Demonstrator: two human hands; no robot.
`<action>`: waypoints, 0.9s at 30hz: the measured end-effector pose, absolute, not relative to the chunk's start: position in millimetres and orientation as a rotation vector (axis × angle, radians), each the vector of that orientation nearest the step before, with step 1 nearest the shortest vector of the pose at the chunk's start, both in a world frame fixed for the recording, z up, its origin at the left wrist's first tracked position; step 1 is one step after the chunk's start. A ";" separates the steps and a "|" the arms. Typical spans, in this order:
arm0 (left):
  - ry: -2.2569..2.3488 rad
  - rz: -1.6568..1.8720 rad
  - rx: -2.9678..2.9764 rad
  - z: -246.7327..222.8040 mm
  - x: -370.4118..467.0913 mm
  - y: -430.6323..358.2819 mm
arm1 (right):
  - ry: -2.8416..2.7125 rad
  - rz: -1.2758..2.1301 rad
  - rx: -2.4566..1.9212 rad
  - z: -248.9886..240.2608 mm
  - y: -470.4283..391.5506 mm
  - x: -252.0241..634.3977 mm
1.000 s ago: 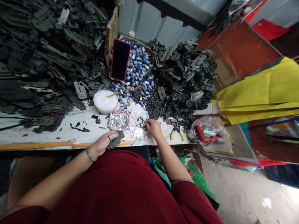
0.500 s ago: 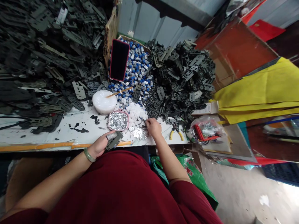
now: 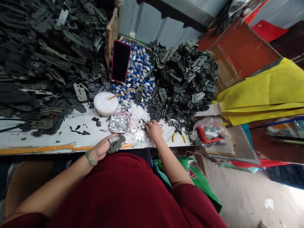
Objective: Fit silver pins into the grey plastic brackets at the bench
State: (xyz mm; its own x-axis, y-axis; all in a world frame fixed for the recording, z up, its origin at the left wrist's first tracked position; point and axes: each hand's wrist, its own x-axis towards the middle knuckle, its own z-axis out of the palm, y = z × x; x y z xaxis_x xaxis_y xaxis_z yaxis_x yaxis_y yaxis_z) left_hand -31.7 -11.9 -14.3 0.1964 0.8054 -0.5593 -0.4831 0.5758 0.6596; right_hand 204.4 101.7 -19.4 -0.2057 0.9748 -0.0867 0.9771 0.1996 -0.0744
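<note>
My left hand (image 3: 101, 148) is closed round a dark grey slotted bracket (image 3: 116, 144), held at the table's front edge. Grey wrapping covers one of its fingers. My right hand (image 3: 154, 129) has its fingertips pinched together over the table; whatever is between them is too small to make out. Just below those fingertips lies a scatter of shiny flat metal pieces (image 3: 140, 136), and behind them a heap of small white pieces (image 3: 139, 114). Between my hands stands a pink-rimmed box (image 3: 130, 122) full of small silver metal pins (image 3: 120, 123).
A white tub (image 3: 105, 106) with a stick in it stands behind the box. A phone (image 3: 120, 61) leans against blue-and-white parts (image 3: 140, 66). Dark brackets are heaped left (image 3: 47, 63) and right (image 3: 190, 72). Yellow-handled pliers (image 3: 178, 134) lie to the right.
My right hand has shifted slightly left, toward the shiny metal pieces and the edge of the white heap. My left hand stays in place with the bracket.
</note>
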 end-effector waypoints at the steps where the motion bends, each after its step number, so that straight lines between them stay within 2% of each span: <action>1: 1.020 0.928 0.386 -14.4 -31.9 -11.7 | 2.452 -0.136 1.949 -21.0 100.3 207.0; 5: 1.004 0.922 0.451 -16.6 -31.2 -10.1 | 2.528 -0.084 1.980 -24.4 99.3 213.9; 11: 1.030 0.945 0.434 -14.8 -29.5 -8.7 | 2.578 -0.323 2.087 -20.6 100.2 209.1; 18: 0.989 0.957 0.383 -16.5 -29.4 -10.7 | 2.412 -0.288 2.129 -17.8 102.4 209.8; 23: 0.938 0.957 0.290 -17.0 -26.4 -8.8 | 2.607 -0.662 2.068 -14.2 87.6 195.0; 27: 0.900 0.965 0.189 -14.0 -24.0 -3.8 | 2.938 -1.002 1.619 -12.0 61.4 162.2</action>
State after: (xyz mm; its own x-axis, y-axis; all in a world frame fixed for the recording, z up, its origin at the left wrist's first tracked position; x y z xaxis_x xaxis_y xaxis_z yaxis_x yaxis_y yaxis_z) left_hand -24.0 -3.8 -14.0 0.2505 0.7771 -0.5774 -0.6304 0.5836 0.5119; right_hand 162.2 61.4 -12.0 -0.5219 0.8521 0.0386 0.6510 0.4271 -0.6275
